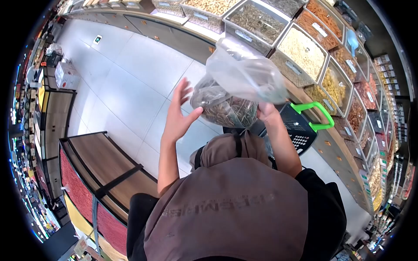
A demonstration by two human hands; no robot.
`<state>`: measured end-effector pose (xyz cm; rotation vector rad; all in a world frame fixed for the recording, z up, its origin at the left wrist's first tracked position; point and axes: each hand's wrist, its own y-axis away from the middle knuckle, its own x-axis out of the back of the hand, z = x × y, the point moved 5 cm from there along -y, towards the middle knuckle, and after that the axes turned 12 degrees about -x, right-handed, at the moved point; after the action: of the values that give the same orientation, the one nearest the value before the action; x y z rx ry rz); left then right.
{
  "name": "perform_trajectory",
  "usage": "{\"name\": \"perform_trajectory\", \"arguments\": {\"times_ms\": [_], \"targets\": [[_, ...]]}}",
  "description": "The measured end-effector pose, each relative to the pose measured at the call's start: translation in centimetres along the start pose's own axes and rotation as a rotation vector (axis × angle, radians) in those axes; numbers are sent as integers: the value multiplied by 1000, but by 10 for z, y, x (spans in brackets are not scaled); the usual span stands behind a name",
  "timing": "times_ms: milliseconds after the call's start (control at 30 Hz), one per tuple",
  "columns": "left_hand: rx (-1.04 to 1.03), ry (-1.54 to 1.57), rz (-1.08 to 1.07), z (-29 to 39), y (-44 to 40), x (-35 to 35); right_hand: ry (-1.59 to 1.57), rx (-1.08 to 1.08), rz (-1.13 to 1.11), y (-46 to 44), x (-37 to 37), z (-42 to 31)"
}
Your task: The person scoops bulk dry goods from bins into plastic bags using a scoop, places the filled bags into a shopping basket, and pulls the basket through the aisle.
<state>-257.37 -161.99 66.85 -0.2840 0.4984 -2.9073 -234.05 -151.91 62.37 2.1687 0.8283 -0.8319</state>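
Observation:
A clear plastic bag (230,111) of dark, thin dried strips hangs in front of my chest. Its loose, crumpled upper part (244,69) flops over toward the bins. At the bag's right side, the fingers of my right hand (267,112) are closed on the plastic, partly hidden behind it. My left hand (179,113) is beside the bag's left side, fingers spread and slightly blurred. Its thumb tip is at the bag's edge; whether it touches, I cannot tell.
Clear bins (302,50) of dried goods line the curved counter ahead and right. Below them is a dark shopping basket (300,126) with a green handle (322,115). A wooden display stand (111,158) with red goods stands at left. Tiled floor (126,74) lies between.

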Motion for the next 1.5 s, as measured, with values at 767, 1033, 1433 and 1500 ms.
{"name": "perform_trajectory", "arguments": {"times_ms": [767, 1033, 1433, 1500], "targets": [[282, 297, -267, -94, -162, -196, 596, -37, 187, -21, 100, -107], [359, 486, -50, -100, -192, -206, 1278, 152, 494, -43, 99, -130], [321, 495, 205, -134, -337, -141, 1212, 259, 596, -139, 78, -212], [366, 495, 263, -123, -373, -121, 1190, 263, 614, -153, 73, -235]]}}
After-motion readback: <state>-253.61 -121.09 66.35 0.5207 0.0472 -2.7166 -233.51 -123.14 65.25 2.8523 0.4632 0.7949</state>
